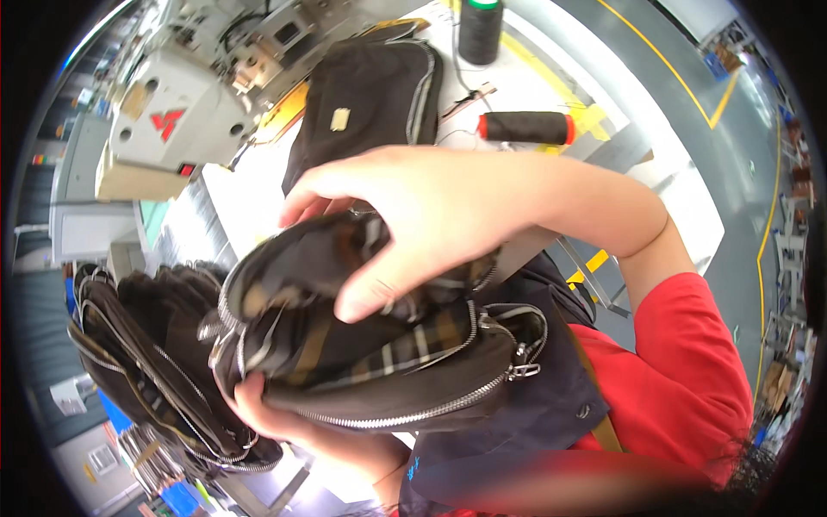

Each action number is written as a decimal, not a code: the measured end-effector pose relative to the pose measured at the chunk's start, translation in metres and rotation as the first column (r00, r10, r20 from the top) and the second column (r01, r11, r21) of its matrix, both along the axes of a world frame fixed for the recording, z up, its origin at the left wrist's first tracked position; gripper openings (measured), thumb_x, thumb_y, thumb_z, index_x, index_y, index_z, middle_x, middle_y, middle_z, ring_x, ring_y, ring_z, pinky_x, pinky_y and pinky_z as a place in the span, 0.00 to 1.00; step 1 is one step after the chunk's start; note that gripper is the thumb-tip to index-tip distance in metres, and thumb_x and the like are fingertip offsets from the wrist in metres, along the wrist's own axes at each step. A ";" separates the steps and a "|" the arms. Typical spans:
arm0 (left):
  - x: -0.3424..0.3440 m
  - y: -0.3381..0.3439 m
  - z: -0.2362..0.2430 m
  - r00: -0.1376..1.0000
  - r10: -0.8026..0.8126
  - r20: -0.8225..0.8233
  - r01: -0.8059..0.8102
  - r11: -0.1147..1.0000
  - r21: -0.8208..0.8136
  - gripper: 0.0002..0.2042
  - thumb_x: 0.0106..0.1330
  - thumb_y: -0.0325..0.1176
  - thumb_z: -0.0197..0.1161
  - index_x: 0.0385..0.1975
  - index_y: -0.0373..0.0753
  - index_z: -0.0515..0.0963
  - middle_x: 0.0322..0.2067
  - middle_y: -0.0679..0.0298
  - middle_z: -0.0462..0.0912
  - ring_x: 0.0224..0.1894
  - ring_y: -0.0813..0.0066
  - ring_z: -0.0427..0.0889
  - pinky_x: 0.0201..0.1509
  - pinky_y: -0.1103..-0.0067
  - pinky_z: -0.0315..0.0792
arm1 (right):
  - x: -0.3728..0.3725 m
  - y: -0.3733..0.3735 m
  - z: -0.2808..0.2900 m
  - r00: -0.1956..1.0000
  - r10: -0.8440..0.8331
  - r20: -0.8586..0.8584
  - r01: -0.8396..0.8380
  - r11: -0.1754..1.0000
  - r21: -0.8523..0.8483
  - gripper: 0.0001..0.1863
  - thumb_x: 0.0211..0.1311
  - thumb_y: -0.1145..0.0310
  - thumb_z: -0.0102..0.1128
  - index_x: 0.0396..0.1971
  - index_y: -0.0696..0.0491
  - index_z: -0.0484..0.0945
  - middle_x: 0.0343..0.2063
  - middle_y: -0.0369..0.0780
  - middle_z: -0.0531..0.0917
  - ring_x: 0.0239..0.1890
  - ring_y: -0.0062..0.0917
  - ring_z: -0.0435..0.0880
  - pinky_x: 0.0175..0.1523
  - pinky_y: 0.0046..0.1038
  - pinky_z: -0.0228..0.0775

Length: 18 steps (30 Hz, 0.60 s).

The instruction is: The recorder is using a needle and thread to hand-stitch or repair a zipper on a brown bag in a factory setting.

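Observation:
A dark brown bag [413, 398] with silver zips and a plaid lining [422, 343] lies unzipped in front of my body. My right hand [405, 220] reaches over it from the right and grips its far upper edge. The thumb of that hand lies over the opening, while the other fingers go round the far side, partly hidden. Low on the near left side, my left hand [267, 412] holds the bag's edge, its thumb on the outer cloth and its other fingers hidden underneath. A zip pull [524, 370] hangs at the right end.
More dark zipped bags [155, 353] are piled at the left. Beyond my hands, another dark bag [370, 95] lies on the white table [698, 194], beside an upright black thread cone [480, 34] and a lying thread spool [525, 128]. A sewing machine [172, 108] stands at the far left.

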State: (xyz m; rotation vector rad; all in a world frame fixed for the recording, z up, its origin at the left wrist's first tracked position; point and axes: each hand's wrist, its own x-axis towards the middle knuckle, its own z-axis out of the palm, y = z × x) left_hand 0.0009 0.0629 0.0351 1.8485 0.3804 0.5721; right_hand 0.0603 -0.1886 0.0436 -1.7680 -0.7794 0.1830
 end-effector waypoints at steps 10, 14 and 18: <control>-0.072 0.010 -0.037 0.863 -0.012 0.505 -0.229 0.882 0.412 0.23 0.57 0.37 0.43 0.49 0.27 0.67 0.44 0.52 0.74 0.45 0.63 0.75 0.56 0.75 0.66 | -0.062 -0.049 -0.042 0.846 -0.068 -0.529 -0.001 0.992 -0.129 0.28 0.55 0.49 0.60 0.45 0.59 0.73 0.34 0.41 0.79 0.34 0.24 0.78 0.40 0.25 0.69; -0.087 0.010 -0.060 0.879 -0.058 0.474 -0.175 0.885 0.432 0.23 0.61 0.40 0.42 0.50 0.27 0.66 0.46 0.52 0.74 0.46 0.62 0.75 0.57 0.73 0.67 | -0.070 -0.037 -0.050 0.900 -0.220 -0.377 0.231 0.973 -0.016 0.30 0.52 0.45 0.62 0.39 0.60 0.71 0.36 0.45 0.77 0.42 0.30 0.77 0.45 0.28 0.67; -0.099 0.016 -0.078 0.899 -0.074 0.431 -0.131 0.895 0.427 0.24 0.65 0.42 0.41 0.51 0.28 0.65 0.48 0.51 0.73 0.47 0.61 0.75 0.58 0.72 0.67 | -0.076 -0.018 -0.057 0.915 -0.273 -0.298 0.264 0.962 -0.072 0.28 0.49 0.58 0.66 0.44 0.58 0.65 0.42 0.46 0.75 0.46 0.32 0.75 0.47 0.29 0.67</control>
